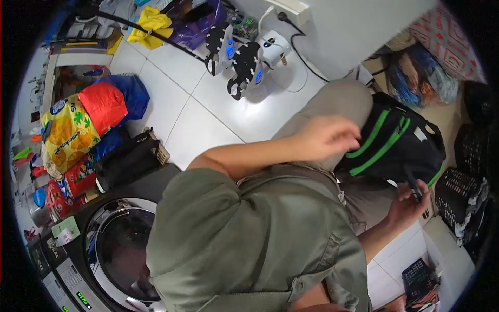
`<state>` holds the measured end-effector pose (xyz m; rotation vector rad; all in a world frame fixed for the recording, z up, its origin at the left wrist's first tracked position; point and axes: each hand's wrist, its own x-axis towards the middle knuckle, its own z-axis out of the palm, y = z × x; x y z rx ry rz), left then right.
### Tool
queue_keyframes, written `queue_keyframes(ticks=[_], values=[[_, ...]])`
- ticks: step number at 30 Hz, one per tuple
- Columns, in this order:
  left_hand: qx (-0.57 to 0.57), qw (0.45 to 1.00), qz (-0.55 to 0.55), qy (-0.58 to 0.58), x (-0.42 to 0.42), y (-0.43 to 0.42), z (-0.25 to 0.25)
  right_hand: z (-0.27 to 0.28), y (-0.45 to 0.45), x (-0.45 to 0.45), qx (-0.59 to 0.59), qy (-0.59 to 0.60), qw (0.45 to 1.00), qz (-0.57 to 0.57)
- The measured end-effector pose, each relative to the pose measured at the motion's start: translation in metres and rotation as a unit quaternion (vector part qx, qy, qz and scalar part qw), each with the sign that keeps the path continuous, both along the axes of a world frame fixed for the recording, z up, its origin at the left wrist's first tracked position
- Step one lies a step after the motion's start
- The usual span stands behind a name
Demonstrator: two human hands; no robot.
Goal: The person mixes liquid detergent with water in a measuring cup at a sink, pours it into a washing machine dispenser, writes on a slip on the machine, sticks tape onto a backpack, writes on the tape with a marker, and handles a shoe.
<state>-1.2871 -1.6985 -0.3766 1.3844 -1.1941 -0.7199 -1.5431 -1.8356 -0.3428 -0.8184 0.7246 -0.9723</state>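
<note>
The right grip [409, 204] holds a dark object [415, 188] beside the backpack [416, 153], left grip [338, 138] loosely open; yellow bag [67, 136] reads "markets".

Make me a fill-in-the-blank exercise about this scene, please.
The hand that holds a slim dark object is the person's ____ one. The stripes on the black bag are ____. The door of the washing machine is ____ in shape. The fruit-printed bag is mainly ____.

Missing words: right; green; round; yellow.

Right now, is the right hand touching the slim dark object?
Touching. The head view shows the right hand holding the slim dark object, with fingers on both sides of it.
</note>
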Motion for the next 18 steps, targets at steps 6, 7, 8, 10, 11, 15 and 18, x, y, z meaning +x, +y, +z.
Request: queue_keyframes(ticks=[6, 7, 8, 10, 11, 15, 18], values=[[0.108, 0.865, 0.463, -0.164, 0.097, 0.098, -0.139, -0.006, -0.043, -0.012, 0.003, 0.039, 0.999, 0.023], [0.121, 0.828, 0.475, -0.273, 0.118, 0.116, -0.161, -0.006, -0.044, -0.010, 0.006, 0.049, 0.998, 0.029], [0.142, 0.805, 0.489, -0.304, 0.132, 0.126, -0.167, -0.003, -0.044, -0.007, 0.012, 0.066, 0.998, 0.021], [0.170, 0.781, 0.504, -0.328, 0.159, 0.136, -0.169, 0.003, -0.041, 0.006, 0.016, 0.091, 0.996, 0.018], [0.159, 0.767, 0.497, -0.374, 0.173, 0.139, -0.170, 0.008, -0.038, 0.013, 0.016, 0.098, 0.995, 0.019], [0.109, 0.754, 0.461, -0.456, 0.213, 0.136, -0.177, 0.017, -0.034, 0.027, 0.019, 0.109, 0.993, 0.039], [0.082, 0.755, 0.424, -0.494, 0.231, 0.131, -0.183, 0.023, -0.029, 0.038, 0.019, 0.118, 0.992, 0.041]])
